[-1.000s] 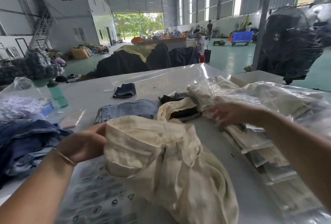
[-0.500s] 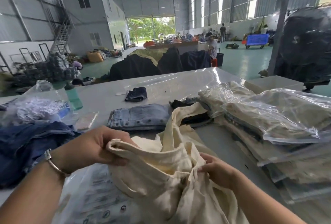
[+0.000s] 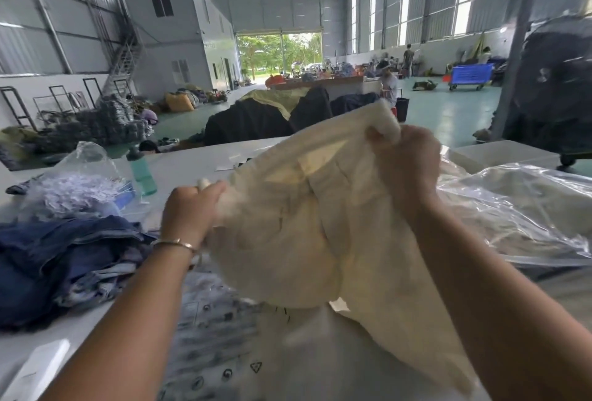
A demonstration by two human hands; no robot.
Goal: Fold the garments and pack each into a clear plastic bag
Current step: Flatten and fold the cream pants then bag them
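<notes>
- The denim pile [image 3: 61, 259] sits at the left on the surface [image 3: 48, 333], with a crumpled bag of white tags [image 3: 80, 189] and a green bottle [image 3: 142, 173] behind it; this side is crowded, so there is little room to swing cloth that way.
- The left hand [image 3: 189, 208] is clamped on the left edge of the cream garment [image 3: 307, 234], fingers curled round a bunched corner. Half a second ago it held the cloth low, close over the surface; now it is raised and pulled outward.
- The cream garment has gone from a slumped heap on the surface to a sheet stretched in the air between both hands, its lower part trailing down toward the person. I judge this to be the shake-out before folding, so the fold itself is not yet begun.
- Under it lies a flat printed plastic bag [image 3: 211, 330], partly covered; the bare surface beyond the garment looks like the best room for laying it flat.
- The right hand [image 3: 407, 163] has come up from the middle of the heap and now grips the top corner, held higher than the left.
- At the right, the packed bags [image 3: 519, 208] lie just beside the hanging cloth; a wide swing could catch their loose plastic edges.
</notes>
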